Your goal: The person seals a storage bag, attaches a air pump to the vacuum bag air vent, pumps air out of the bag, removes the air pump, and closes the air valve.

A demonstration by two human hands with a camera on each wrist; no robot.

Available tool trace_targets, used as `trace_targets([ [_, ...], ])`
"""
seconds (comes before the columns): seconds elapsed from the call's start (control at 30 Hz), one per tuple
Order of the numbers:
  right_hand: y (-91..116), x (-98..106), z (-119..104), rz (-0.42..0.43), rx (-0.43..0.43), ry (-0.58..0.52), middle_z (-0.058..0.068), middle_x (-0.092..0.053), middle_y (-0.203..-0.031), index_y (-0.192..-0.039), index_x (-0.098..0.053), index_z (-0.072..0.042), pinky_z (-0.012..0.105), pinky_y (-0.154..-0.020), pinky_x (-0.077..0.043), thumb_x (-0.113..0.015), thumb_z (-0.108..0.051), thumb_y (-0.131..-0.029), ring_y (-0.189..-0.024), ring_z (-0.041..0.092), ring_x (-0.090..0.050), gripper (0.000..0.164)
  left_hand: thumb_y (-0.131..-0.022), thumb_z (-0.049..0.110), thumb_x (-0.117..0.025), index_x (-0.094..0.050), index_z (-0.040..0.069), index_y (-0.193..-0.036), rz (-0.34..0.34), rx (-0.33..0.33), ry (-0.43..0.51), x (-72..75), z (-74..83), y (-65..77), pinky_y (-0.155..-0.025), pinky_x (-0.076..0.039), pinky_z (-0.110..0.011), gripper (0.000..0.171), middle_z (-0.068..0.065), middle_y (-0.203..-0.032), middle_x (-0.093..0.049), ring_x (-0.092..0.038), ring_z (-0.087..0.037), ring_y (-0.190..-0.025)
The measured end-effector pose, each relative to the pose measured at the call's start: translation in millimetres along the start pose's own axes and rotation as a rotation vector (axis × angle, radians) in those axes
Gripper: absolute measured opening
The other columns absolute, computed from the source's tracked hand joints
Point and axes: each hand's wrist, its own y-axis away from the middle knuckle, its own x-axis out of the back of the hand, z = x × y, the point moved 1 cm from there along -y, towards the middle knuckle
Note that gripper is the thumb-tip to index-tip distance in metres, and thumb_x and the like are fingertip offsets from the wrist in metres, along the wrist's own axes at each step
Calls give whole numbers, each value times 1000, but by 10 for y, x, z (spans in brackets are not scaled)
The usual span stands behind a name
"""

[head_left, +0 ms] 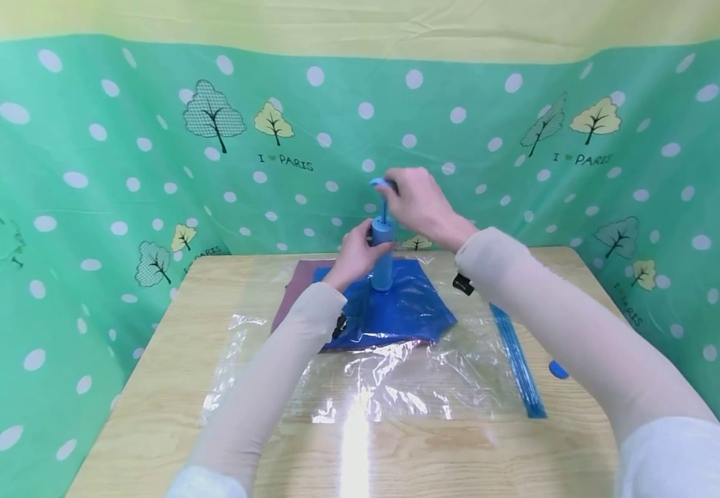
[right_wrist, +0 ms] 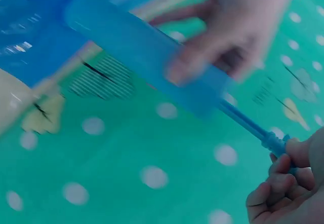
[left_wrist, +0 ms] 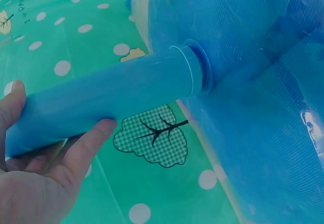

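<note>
A blue hand pump (head_left: 383,273) stands upright on the blue part of a plastic storage bag (head_left: 418,297). Its barrel is held by the left hand (head_left: 355,254), with thumb and fingers around the upper half. Above it, the right hand (head_left: 420,200) grips the pump handle (head_left: 380,182), and a length of thin rod shows below it. In the left wrist view, the flared foot of the pump (left_wrist: 195,69) sits against the blue plastic. The right wrist view shows the fingers curled about the handle (right_wrist: 276,145), with the rod out of the barrel.
Clear crinkled plastic (head_left: 391,384) spreads over the wooden table (head_left: 447,463). A mauve piece (head_left: 291,294) lies under the blue plastic. To the right are a long blue strip (head_left: 517,360) and a small blue disc (head_left: 557,369). A dotted green curtain (head_left: 335,159) stands behind.
</note>
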Motion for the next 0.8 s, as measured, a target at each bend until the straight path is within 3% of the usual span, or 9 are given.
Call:
trace_targets([
  [0.2, -199, 504, -313, 198, 43, -72, 10, -69, -94, -123, -73, -1, 29, -65, -45, -57, -22, -111, -68, 21, -52, 29, -100, 30, -77, -60, 8, -136, 17, 1, -34, -5, -5, -2, -95, -56, -45, 46, -12, -131, -67, -66, -29, -117],
  [0.37, -224, 669, -436, 254, 47, -25, 10, -63, -88, -121, -73, 0, 28, -65, -40, -55, -24, -111, -69, 22, -48, 32, -100, 30, -77, -59, 8, -138, 14, 1, -23, -5, -10, 9, -97, -55, -45, 49, -12, -132, -67, -65, -29, -119],
  [0.5, -191, 542, -350, 211, 54, -20, 10, -65, -89, -121, -72, 1, 30, -63, -42, -55, -23, -111, -67, 23, -50, 31, -100, 30, -77, -58, 8, -139, 16, 4, -23, -3, -14, 9, -96, -55, -46, 49, -12, -132, -66, -65, -29, -119],
  [0.7, -11, -12, -8, -14, 20, 66, 10, -64, -82, -107, -71, 0, 33, -59, -43, -58, -21, -110, -64, 23, -53, 25, -101, 30, -75, -56, 9, -144, 7, 5, -43, -3, -29, -5, -97, -55, -46, 50, -13, -136, -65, -65, -30, -120],
  [0.8, 79, -243, 134, -78, -11, 91, 11, -60, -77, -99, -68, -1, 34, -59, -42, -58, -21, -110, -64, 24, -53, 25, -103, 31, -73, -53, 9, -148, 7, 16, -68, -2, -39, -11, -100, -54, -46, 54, -15, -142, -62, -63, -31, -125],
])
